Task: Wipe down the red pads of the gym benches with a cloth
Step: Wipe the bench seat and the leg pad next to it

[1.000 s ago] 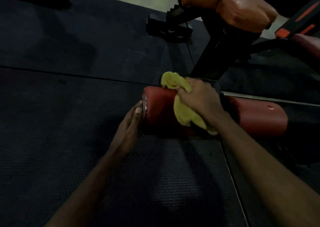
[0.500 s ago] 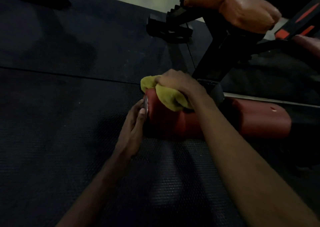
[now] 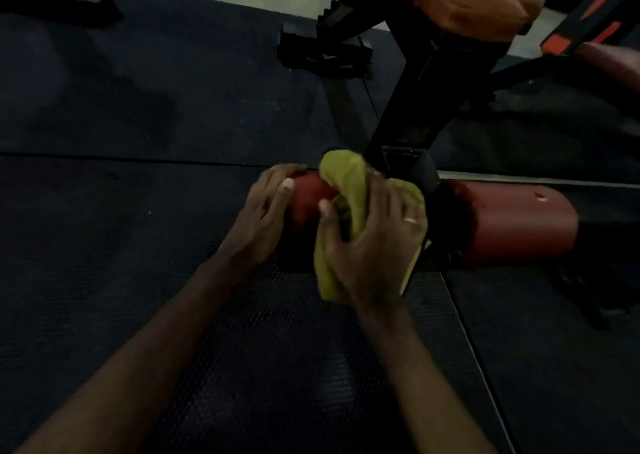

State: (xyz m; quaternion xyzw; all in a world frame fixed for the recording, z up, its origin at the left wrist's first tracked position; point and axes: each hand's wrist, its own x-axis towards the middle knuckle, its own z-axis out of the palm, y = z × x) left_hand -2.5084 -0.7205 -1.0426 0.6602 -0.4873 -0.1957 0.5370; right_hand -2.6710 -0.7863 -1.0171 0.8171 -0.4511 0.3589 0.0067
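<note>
Left of the bench's black upright post point(image 3: 408, 124), open rubber floor matting point(image 3: 138, 211) stretches away. The left hand point(image 3: 263, 211) cups the outer end of the left red roller pad point(image 3: 310, 194), its grip curled over the pad's edge. Nearer the post, the right hand point(image 3: 377, 242) has its grip closed on a bunched yellow cloth point(image 3: 346, 183) draped over that pad. Right of the post lies the right red roller pad point(image 3: 512, 225), uncovered. Above the post is a shiny red seat pad point(image 3: 467, 0).
</note>
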